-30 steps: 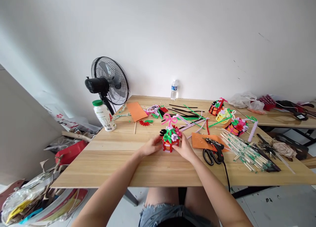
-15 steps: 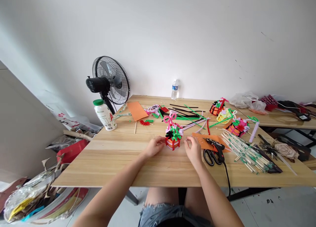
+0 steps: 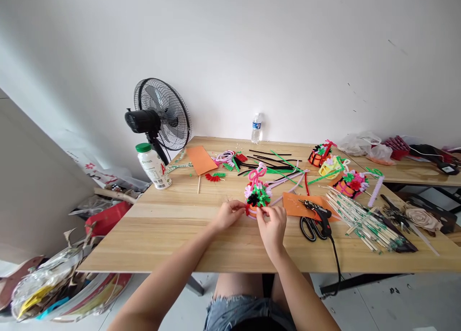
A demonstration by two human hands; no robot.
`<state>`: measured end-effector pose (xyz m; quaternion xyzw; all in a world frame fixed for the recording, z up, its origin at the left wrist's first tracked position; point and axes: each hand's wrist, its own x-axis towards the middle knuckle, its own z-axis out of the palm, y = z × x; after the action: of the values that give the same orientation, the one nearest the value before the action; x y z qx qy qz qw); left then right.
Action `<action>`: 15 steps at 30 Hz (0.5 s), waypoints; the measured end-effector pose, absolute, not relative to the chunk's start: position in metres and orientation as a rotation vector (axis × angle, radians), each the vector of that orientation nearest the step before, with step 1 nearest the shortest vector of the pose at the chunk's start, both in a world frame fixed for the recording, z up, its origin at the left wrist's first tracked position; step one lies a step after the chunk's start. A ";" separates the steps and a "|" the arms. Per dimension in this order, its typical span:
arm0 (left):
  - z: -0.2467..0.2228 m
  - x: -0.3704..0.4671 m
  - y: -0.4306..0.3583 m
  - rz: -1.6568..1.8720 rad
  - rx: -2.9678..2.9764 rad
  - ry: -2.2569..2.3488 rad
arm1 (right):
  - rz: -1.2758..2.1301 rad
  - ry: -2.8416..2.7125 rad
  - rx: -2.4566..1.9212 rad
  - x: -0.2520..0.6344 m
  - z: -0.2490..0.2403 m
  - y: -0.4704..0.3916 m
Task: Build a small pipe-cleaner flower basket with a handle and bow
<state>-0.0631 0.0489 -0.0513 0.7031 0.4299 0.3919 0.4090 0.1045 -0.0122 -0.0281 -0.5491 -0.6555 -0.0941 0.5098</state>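
Note:
A small pipe-cleaner flower basket (image 3: pixel 258 195) stands upright on the wooden table in front of me. It has an orange and red body, green, pink and black blooms, and a pink looped top. My left hand (image 3: pixel 229 214) grips its left side between thumb and fingers. At the lower front right, the fingertips of my right hand (image 3: pixel 272 225) are pinched against the basket and cover part of its body. Right of that hand, a black glue gun (image 3: pixel 319 214) lies across an orange sheet (image 3: pixel 293 205), beside black-handled scissors (image 3: pixel 309 228).
Loose pipe cleaners (image 3: pixel 275 166) lie behind the basket. More flower baskets (image 3: pixel 348 183) and a bundle of wooden sticks (image 3: pixel 363 220) are at right. A white bottle (image 3: pixel 153 166), a fan (image 3: pixel 162 115) and an orange card (image 3: pixel 200 160) are at left; a water bottle (image 3: pixel 256 128) stands by the wall.
My right hand has moved left from beside the basket onto its front right. The left hand stays at the basket's left side. The view has shifted slightly.

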 end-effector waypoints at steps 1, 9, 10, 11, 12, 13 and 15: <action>-0.052 -0.063 0.049 0.989 1.779 1.081 | -0.231 -1.581 -1.317 0.105 -0.029 -0.012; -0.052 -0.063 0.049 0.997 1.835 1.073 | -0.230 -1.503 -1.243 0.108 -0.032 -0.012; -0.052 -0.063 0.049 0.999 1.841 1.074 | -0.230 -1.472 -1.232 0.109 -0.032 -0.013; -0.052 -0.064 0.050 1.002 1.847 1.075 | -0.231 -1.441 -1.219 0.111 -0.031 -0.013; -0.052 -0.064 0.050 1.004 1.851 1.077 | -0.231 -1.414 -1.204 0.113 -0.029 -0.014; -0.052 -0.064 0.050 1.006 1.855 1.080 | -0.235 -1.394 -1.191 0.115 -0.026 -0.013; -0.053 -0.065 0.051 1.010 1.859 1.087 | -0.259 -1.386 -1.163 0.121 -0.017 -0.010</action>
<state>-0.0646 0.0505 -0.0527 0.7253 0.4242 0.3942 0.3724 0.1215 -0.0101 -0.0170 -0.5038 -0.6005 -0.1122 0.6107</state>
